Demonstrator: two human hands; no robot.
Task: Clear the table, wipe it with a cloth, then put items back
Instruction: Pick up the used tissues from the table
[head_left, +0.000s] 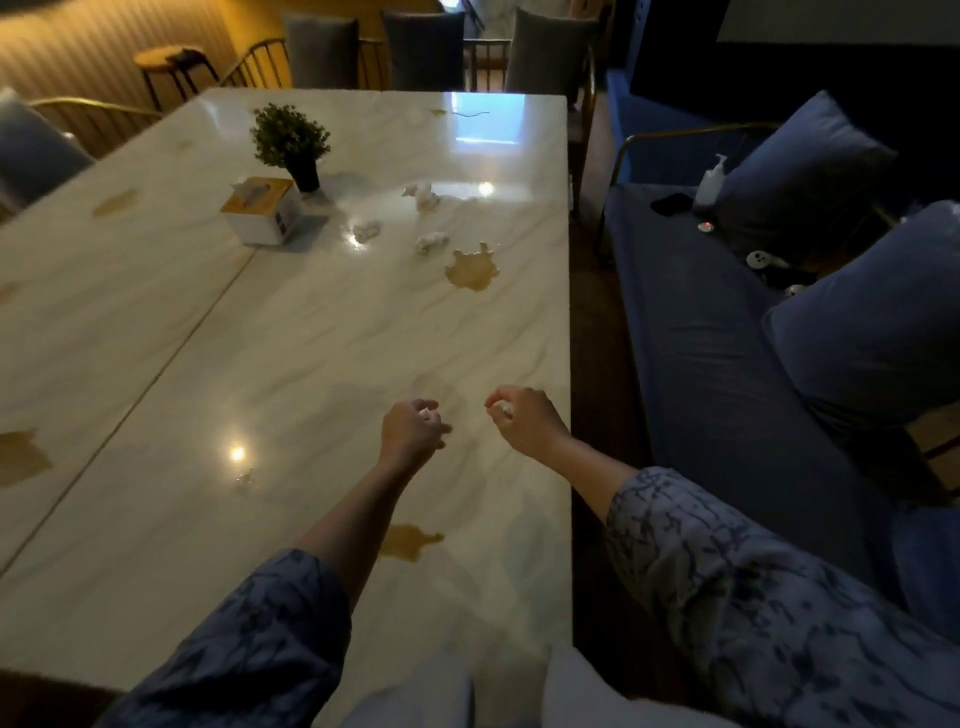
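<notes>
Marble table (291, 364), pale and glossy, fills the head view, with ceiling lights mirrored in its top. Brown spills mark it: one puddle (470, 267) toward the right edge, another (410, 540) under the left forearm, and more patches along the left side. Toward the far end stand a small potted plant (291, 143) and, just beside it, a tissue box (260, 208). Crumpled tissues (423, 195) lie scattered between the plant and the far puddle. Grey chairs (423, 49) ring the far end, a stool sits by a striped wall, and a blue sofa (727, 364) with cushions runs along the right, carrying a pump bottle (711, 179).

Both arms, in patterned blue sleeves, reach over the near part of the table. The left hand (413, 434) is curled around a small white wad, and the right hand (527, 421) pinches another white scrap at its fingertips. Both hands hover well short of the scattered tissues.
</notes>
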